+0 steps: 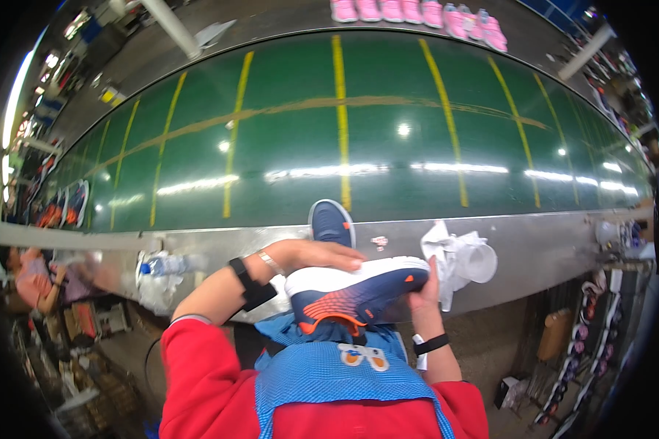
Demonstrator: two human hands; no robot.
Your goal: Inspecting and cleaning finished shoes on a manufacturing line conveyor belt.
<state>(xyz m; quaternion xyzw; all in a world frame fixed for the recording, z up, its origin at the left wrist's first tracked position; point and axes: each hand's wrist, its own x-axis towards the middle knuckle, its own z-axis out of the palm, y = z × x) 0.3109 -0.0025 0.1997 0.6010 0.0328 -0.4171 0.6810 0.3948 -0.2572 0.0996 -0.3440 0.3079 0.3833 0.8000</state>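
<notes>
A navy sneaker with orange trim and a thick white sole is tilted on its side in front of my apron. My left hand lies along the white sole, fingers stretched out and together. At the toe end, my right hand grips the shoe, its thumb up by the sole's edge. Just beyond my left hand stands a second navy sneaker, partly hidden by that hand, at the border of the metal ledge and the green belt. Small pinkish bits lie on the ledge nearby.
A crumpled white cloth and a white cup sit right of the shoe. Leftward are a bottle and plastic bag. Beyond the ledge runs a green belt with yellow lines; pink shoes stand past it. Another person sits far left.
</notes>
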